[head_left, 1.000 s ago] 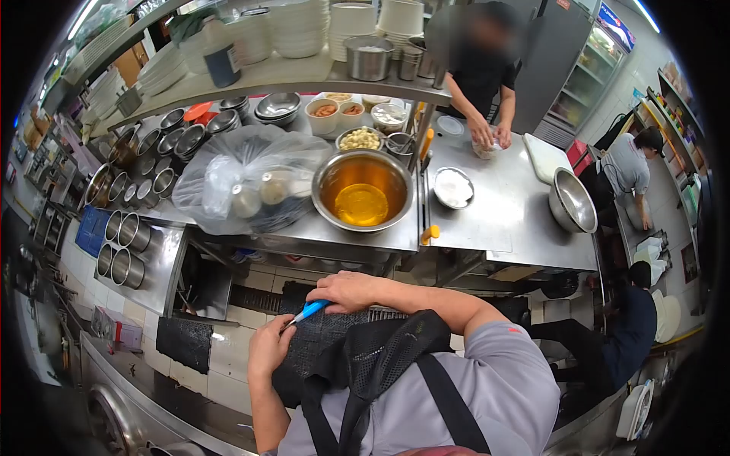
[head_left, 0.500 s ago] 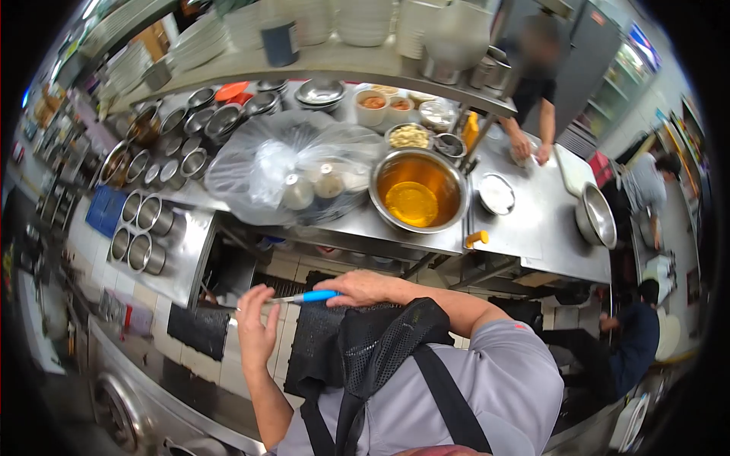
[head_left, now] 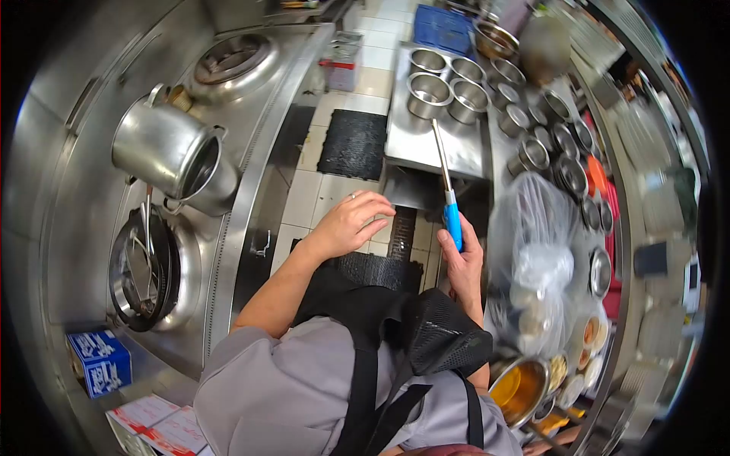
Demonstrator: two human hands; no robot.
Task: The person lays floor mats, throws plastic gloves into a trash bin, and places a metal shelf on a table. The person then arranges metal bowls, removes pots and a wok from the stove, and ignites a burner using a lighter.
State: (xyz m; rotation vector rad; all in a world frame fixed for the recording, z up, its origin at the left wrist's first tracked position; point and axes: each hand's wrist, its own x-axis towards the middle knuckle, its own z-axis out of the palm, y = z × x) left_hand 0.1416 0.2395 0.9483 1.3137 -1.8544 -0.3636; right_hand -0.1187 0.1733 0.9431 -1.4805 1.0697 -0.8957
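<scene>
My right hand (head_left: 464, 262) is closed around the blue handle of a long-nosed lighter (head_left: 452, 216). Its thin metal tube points forward, toward the small steel pots on the counter. My left hand (head_left: 351, 226), with a ring on one finger, hangs in front of my body to the left of the lighter. Nothing is in it, and its fingers are loosely bent and apart. A gap separates it from the lighter.
Steel pots (head_left: 430, 93) stand on a low counter ahead. On my left, a stove bears a tilted large pot (head_left: 156, 140) and a wok (head_left: 171, 262). To my right lie a clear plastic bag (head_left: 525, 220) and a bowl of yellow liquid (head_left: 541, 391). A black mat (head_left: 353, 144) covers floor tiles.
My view has swung left, bringing the stove into sight. The lighter has turned from sideways to pointing forward, and my left hand has come away from its metal tip.
</scene>
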